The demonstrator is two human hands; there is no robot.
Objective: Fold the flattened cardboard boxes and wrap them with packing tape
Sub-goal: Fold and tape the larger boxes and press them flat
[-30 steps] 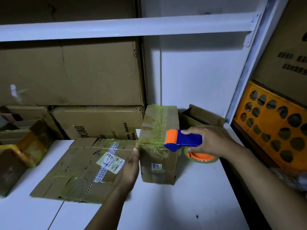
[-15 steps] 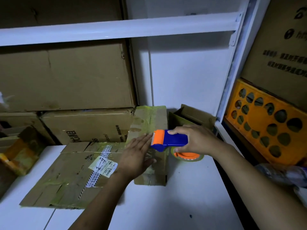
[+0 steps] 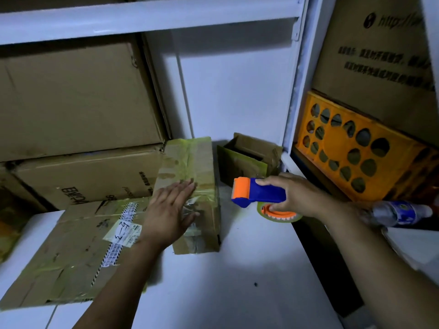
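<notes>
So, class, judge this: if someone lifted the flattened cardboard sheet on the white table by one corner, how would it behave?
The flattened cardboard sheet would probably sag along its visible fold creases rather than stay rigid. Thin and flat, it is likely light for its area. Its glossy tape strips may feel slippery.

Dim room: a white worktop (image 3: 249, 269) fills the lower frame, a white shelf rail (image 3: 142, 19) crosses the top, a white wall (image 3: 237, 91) between.

Dim, bluish light, brightest on the white wall (image 3: 232, 91) toward 12 o'clock. Stacked cartons (image 3: 71, 96) at 9 o'clock lie in shadow. Straight lines bow at the edges.
</notes>
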